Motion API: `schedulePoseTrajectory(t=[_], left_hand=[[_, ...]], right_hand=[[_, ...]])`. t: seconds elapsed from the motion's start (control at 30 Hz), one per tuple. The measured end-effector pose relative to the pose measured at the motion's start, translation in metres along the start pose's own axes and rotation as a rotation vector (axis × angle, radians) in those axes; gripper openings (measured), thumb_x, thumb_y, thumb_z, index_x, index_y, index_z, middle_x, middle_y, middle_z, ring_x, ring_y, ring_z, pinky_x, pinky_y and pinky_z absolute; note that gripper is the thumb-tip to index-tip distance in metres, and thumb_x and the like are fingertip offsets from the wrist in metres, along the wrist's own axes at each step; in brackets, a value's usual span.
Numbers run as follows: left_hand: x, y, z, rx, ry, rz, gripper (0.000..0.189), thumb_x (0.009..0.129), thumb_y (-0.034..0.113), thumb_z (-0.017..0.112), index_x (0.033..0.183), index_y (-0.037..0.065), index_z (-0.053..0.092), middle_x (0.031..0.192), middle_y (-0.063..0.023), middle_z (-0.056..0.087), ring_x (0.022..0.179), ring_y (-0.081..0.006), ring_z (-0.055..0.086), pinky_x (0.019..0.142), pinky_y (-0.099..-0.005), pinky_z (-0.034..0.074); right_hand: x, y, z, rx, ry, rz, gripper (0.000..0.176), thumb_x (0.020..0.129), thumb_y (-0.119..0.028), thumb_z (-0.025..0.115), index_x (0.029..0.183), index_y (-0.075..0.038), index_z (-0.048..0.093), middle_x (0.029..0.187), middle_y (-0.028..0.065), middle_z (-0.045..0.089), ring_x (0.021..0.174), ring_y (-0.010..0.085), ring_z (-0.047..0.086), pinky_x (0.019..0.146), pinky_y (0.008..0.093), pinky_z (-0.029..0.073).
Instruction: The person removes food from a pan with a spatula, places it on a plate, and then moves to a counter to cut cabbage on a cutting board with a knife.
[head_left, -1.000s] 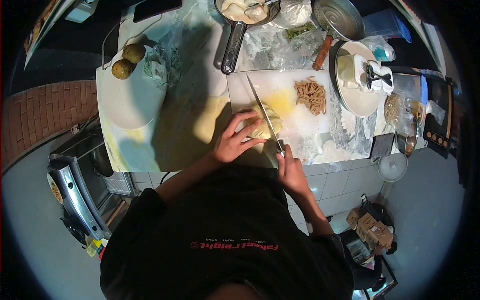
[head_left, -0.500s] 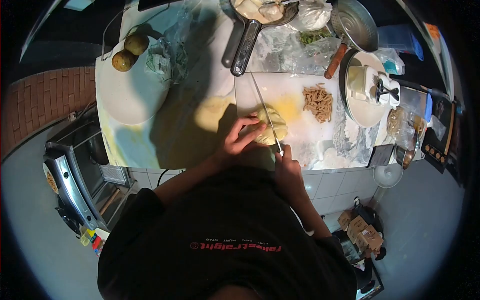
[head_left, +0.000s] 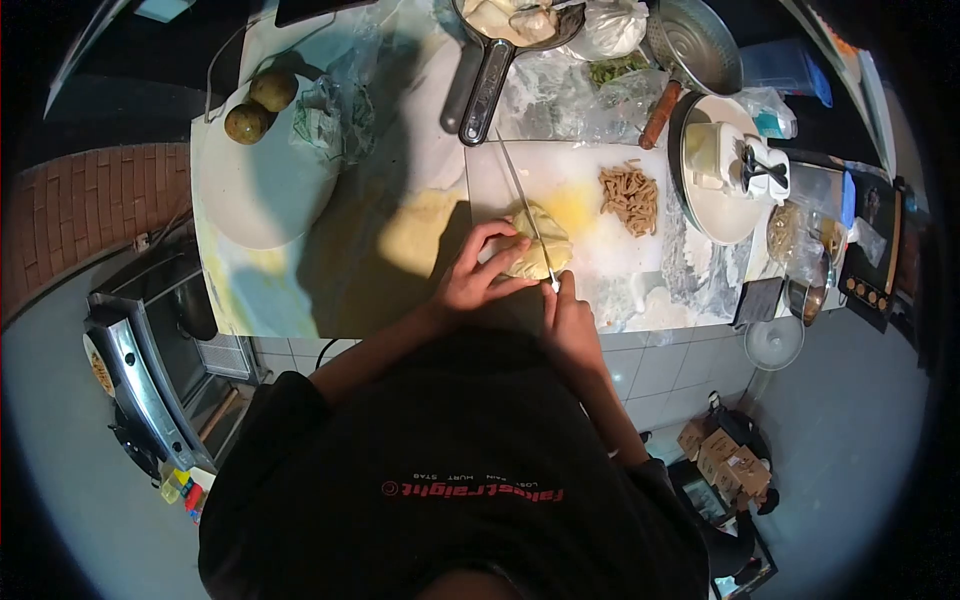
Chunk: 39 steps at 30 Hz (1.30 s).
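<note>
A pale yellow, rounded, cabbage-like piece (head_left: 556, 246) lies on the white cutting board (head_left: 590, 262); I cannot make out exactly what it is. My left hand (head_left: 478, 272) holds it from the left with bent fingers on its side. The handle of a long kitchen knife (head_left: 517, 183) is in my right hand (head_left: 573, 318), at the near side of the piece. The thin blade crosses the piece and points away from me, its tip near the board's far edge. Thin brown strips (head_left: 629, 200) sit in a small pile right of the piece.
A pan (head_left: 487, 95) with pale contents stands beyond the board. A metal pot (head_left: 695, 45) is at the far right, and a white plate (head_left: 715, 215) carries white containers (head_left: 722, 155). Two round brown items (head_left: 247, 123) rest on a round white plate (head_left: 240, 205) at left.
The knife has slid slightly away from me, and my right hand has moved a little forward with it. My left hand stays on the pale yellow piece. The view has shifted slightly.
</note>
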<state>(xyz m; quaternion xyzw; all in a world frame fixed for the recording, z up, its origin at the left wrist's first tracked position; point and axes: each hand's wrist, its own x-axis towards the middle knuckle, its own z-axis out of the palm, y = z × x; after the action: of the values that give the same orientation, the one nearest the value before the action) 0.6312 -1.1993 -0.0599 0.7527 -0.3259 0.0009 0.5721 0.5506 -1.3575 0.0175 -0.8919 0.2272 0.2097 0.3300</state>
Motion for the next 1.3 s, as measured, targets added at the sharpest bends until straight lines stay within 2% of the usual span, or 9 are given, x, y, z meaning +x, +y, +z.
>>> schedulePoseTrajectory(t=[0.07, 0.2, 0.3, 0.4, 0.47, 0.7, 1.07, 1.17, 1.3], left_hand=[[-0.002, 0.001, 0.002, -0.047, 0.01, -0.081, 0.058, 0.072, 0.015, 0.086, 0.125, 0.004, 0.064, 0.128, -0.016, 0.051, 0.118, -0.0332, 0.057, 0.098, -0.0422, 0.052], [0.001, 0.009, -0.004, 0.002, 0.019, -0.074, 0.058, 0.073, 0.015, 0.086, 0.125, 0.005, 0.064, 0.13, -0.0161, 0.051, 0.119, -0.0338, 0.056, 0.099, -0.0426, 0.052], [0.0, 0.007, -0.002, 0.016, -0.031, -0.069, 0.058, 0.073, 0.014, 0.085, 0.126, 0.005, 0.064, 0.132, -0.0163, 0.05, 0.12, -0.0336, 0.056, 0.1, -0.042, 0.051], [-0.001, 0.005, -0.002, 0.037, -0.045, -0.069, 0.058, 0.073, 0.014, 0.085, 0.127, 0.005, 0.063, 0.133, -0.0164, 0.051, 0.122, -0.033, 0.055, 0.1, -0.0409, 0.051], [-0.001, 0.002, -0.003, 0.031, -0.043, -0.037, 0.055, 0.078, 0.019, 0.082, 0.127, 0.004, 0.064, 0.132, -0.0163, 0.052, 0.118, -0.0334, 0.056, 0.098, -0.0406, 0.05], [0.003, 0.003, -0.004, 0.038, -0.031, -0.018, 0.054, 0.078, 0.018, 0.082, 0.125, 0.001, 0.064, 0.13, -0.0177, 0.055, 0.115, -0.0326, 0.059, 0.095, -0.0387, 0.052], [0.001, -0.002, 0.0, 0.023, 0.01, 0.015, 0.051, 0.078, 0.016, 0.082, 0.122, -0.001, 0.065, 0.127, -0.0187, 0.056, 0.113, -0.0334, 0.059, 0.096, -0.0411, 0.051], [-0.003, -0.004, 0.001, -0.003, -0.001, -0.018, 0.055, 0.074, 0.011, 0.084, 0.125, 0.001, 0.065, 0.131, -0.0185, 0.054, 0.119, -0.0341, 0.058, 0.099, -0.0414, 0.053], [0.001, -0.002, 0.002, 0.024, 0.001, -0.01, 0.056, 0.075, 0.014, 0.084, 0.126, 0.002, 0.063, 0.133, -0.0166, 0.053, 0.117, -0.0321, 0.058, 0.095, -0.0401, 0.054]], right_hand=[[-0.006, -0.01, -0.012, 0.089, -0.079, 0.001, 0.032, 0.104, -0.028, 0.048, 0.116, 0.001, 0.044, 0.071, 0.0313, 0.061, 0.072, 0.0541, 0.06, 0.06, 0.0576, 0.046], [-0.015, 0.002, -0.016, 0.221, -0.104, -0.081, 0.035, 0.104, -0.03, 0.047, 0.118, 0.002, 0.044, 0.074, 0.0322, 0.062, 0.072, 0.0537, 0.06, 0.061, 0.0579, 0.044], [-0.019, 0.018, 0.0, 0.17, -0.032, -0.083, 0.032, 0.104, -0.03, 0.047, 0.116, 0.0, 0.044, 0.075, 0.0308, 0.062, 0.074, 0.0529, 0.061, 0.062, 0.0584, 0.045], [-0.017, 0.023, 0.025, -0.034, 0.034, -0.001, 0.028, 0.104, -0.027, 0.047, 0.114, -0.001, 0.043, 0.071, 0.0293, 0.062, 0.07, 0.0509, 0.062, 0.059, 0.0572, 0.048], [-0.016, 0.019, 0.034, -0.119, 0.101, 0.043, 0.026, 0.103, -0.026, 0.047, 0.112, -0.002, 0.042, 0.066, 0.0271, 0.062, 0.065, 0.0473, 0.064, 0.054, 0.0553, 0.051], [-0.013, 0.012, 0.03, -0.21, 0.116, 0.014, 0.028, 0.102, -0.027, 0.05, 0.112, -0.002, 0.043, 0.06, 0.0244, 0.061, 0.059, 0.044, 0.065, 0.051, 0.053, 0.052], [0.006, 0.006, 0.024, -0.033, 0.011, 0.066, 0.03, 0.104, -0.029, 0.045, 0.115, -0.002, 0.039, 0.07, 0.0322, 0.063, 0.069, 0.053, 0.062, 0.059, 0.06, 0.049], [0.006, 0.008, 0.028, -0.048, 0.029, 0.073, 0.031, 0.104, -0.032, 0.043, 0.114, -0.003, 0.039, 0.071, 0.0327, 0.062, 0.07, 0.0538, 0.062, 0.06, 0.0608, 0.049], [0.006, 0.003, 0.027, -0.064, 0.099, 0.006, 0.03, 0.105, -0.031, 0.042, 0.112, -0.003, 0.04, 0.07, 0.0323, 0.062, 0.07, 0.0534, 0.062, 0.06, 0.0599, 0.049]])
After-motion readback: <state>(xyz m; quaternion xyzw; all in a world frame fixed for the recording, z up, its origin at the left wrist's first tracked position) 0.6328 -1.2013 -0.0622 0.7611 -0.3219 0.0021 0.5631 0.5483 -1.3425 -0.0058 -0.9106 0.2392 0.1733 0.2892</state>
